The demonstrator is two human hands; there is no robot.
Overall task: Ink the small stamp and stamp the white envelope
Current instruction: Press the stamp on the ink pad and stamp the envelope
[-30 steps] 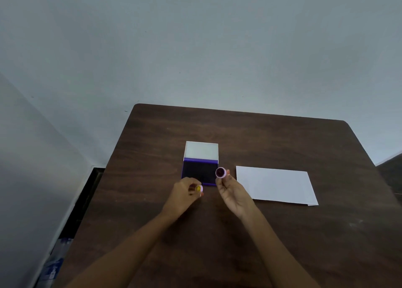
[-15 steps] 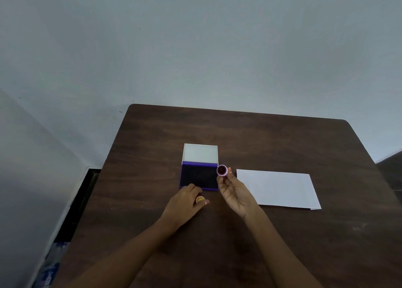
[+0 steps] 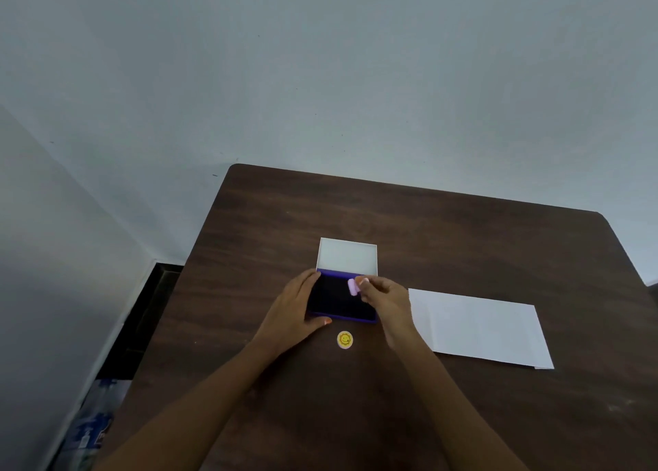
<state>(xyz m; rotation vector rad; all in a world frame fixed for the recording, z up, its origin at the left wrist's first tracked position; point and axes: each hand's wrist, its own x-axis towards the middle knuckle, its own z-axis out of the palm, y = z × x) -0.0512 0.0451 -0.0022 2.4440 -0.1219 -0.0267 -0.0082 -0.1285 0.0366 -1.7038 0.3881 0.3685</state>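
While left hand [image 3: 297, 306] lies flat bracing ink pad [image 3: 341, 301] | right hand [image 3: 382, 298] grip pinches small stamp [image 3: 353, 287] over it

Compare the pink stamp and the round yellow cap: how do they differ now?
The pink stamp is held in the right hand over the ink pad; the yellow cap lies free on the table. The stamp is plain pink; the cap shows a smiley face. Both are small.

Dark wood-grain tabletop [image 3: 463, 242], rounded far corners; pale grey walls [image 3: 320, 71] meeting at left; dark floor [image 3: 149, 292] below left edge.
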